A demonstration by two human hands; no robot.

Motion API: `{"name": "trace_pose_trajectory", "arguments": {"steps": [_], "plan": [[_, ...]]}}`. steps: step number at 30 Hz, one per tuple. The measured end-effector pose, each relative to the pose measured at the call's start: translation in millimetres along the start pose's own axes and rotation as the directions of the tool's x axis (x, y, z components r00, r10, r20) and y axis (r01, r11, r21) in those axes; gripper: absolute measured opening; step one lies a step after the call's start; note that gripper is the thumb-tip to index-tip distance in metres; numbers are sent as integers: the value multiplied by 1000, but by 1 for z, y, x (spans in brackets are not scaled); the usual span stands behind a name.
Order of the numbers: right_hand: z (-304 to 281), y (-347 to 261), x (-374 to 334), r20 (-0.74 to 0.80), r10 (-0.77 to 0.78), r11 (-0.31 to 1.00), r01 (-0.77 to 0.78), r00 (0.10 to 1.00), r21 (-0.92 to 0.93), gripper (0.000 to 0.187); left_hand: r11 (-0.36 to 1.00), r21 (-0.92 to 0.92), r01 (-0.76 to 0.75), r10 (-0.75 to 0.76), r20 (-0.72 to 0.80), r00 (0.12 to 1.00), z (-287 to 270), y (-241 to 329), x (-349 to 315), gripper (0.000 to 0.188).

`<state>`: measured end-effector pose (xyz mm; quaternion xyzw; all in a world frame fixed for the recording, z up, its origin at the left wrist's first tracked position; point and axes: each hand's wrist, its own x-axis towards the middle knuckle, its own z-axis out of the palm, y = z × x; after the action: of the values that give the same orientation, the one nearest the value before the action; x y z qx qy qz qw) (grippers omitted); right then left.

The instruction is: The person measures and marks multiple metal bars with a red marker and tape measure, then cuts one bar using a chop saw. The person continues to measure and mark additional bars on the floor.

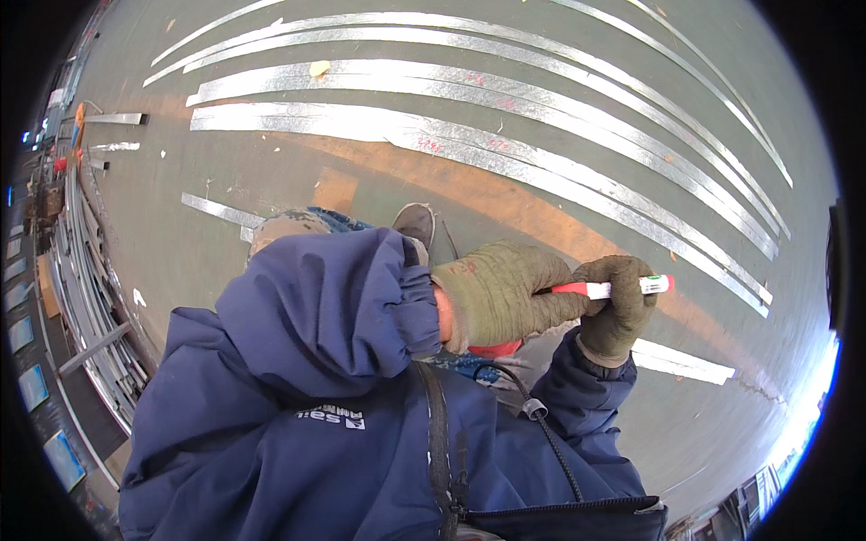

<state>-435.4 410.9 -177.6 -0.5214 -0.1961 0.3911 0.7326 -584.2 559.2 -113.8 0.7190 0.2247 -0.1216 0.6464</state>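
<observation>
In front of my chest, both gloved hands meet at a red-and-white marker pen (599, 290). My left hand (510, 293), in an olive-green work glove, reaches across from the left and is closed at the pen's red end. My right hand (622, 307), gloved alike, wraps its fingers around the white barrel, and the other end pokes out to the right. Something red (494, 350) shows below my left hand, mostly hidden, so I cannot make out its kind. Past my hands, long shiny metal strips (361, 122) lie on the floor, some with red handwritten marks.
A shorter strip (681, 361) lies right of my right hand, and another (216, 209) lies left of my knee. My shoe (415, 223) rests on the grey-green floor beside an orange-brown band (487, 194). Long metal profiles (95, 279) are stacked along the left edge.
</observation>
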Motion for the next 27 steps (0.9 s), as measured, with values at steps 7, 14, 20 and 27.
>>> {"name": "trace_pose_trajectory", "arguments": {"steps": [7, 14, 20, 27], "plan": [[-34, -24, 63, 53, -225, 878, 179, 973, 443, 31, 948, -233, 218, -263, -181, 948, -22, -17, -88, 36], [68, 147, 109, -4, 148, 955, -144, 989, -258, 27, 736, -673, -77, -443, -564, 697, -52, 3, -119, 36], [83, 290, 127, -152, 334, 828, -366, 930, -424, 32, 690, -666, -285, -374, -665, 647, -64, -27, -135, 44], [122, 357, 135, -147, 239, 828, -281, 960, -485, 35, 658, -729, -188, -517, -619, 591, -57, -36, -171, 52]]}}
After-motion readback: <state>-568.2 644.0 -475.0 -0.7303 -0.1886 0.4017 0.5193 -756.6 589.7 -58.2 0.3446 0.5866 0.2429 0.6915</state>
